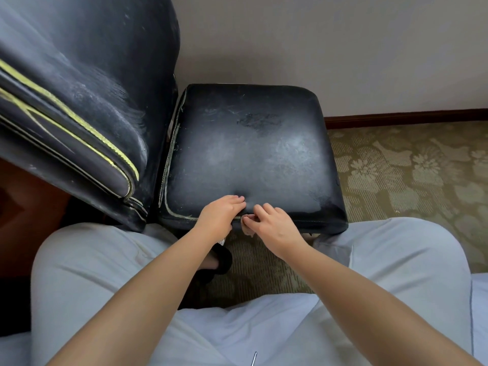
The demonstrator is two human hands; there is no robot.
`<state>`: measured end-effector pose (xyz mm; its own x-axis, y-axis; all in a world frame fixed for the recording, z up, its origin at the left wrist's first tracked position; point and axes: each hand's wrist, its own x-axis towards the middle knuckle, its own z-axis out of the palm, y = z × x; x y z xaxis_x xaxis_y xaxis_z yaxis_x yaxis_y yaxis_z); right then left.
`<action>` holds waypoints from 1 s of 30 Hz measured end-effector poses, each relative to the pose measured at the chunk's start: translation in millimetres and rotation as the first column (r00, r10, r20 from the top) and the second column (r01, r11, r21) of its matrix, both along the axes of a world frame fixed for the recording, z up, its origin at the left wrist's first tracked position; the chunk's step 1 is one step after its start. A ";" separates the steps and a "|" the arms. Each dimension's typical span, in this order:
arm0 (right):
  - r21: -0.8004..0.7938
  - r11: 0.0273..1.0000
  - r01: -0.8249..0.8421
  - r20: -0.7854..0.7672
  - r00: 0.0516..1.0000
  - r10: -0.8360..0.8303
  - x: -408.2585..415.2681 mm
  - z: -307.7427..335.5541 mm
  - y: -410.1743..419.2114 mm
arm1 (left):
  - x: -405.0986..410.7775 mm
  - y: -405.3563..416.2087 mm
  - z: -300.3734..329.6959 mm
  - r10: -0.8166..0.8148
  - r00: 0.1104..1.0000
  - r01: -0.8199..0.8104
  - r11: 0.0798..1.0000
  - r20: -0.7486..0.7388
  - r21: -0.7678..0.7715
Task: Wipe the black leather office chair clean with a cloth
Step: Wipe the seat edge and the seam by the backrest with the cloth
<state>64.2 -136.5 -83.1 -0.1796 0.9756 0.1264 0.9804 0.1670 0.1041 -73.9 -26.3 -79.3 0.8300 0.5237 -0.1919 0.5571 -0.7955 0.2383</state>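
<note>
Right hand pinches small pinkish cloth at seat near edge | left hand fingers straight, pressing seat just left | backrest far left

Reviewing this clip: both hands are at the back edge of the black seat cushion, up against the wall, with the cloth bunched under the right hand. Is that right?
Not quite. In the head view both hands, left hand and right hand, are at the near front edge of the seat cushion, closest to the person, not by the wall. The rest holds: the cloth is bunched under the right hand.
</note>
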 end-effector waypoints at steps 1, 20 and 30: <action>0.001 1.000 0.009 -0.009 1.000 -0.009 -2.9 -0.7 1.8 | -0.2 0.3 -0.3 0.003 1.000 -0.003 1.000 0.002 -0.005; -0.006 0.996 -0.094 0.045 0.995 0.094 11.4 -1.5 -1.5 | -0.7 4.0 -0.5 0.016 1.000 -0.015 0.999 0.015 -0.040; 0.004 0.995 -0.103 0.040 0.994 0.102 9.8 -2.3 -1.2 | -1.6 4.4 -0.4 0.006 1.000 -0.005 0.999 0.019 -0.040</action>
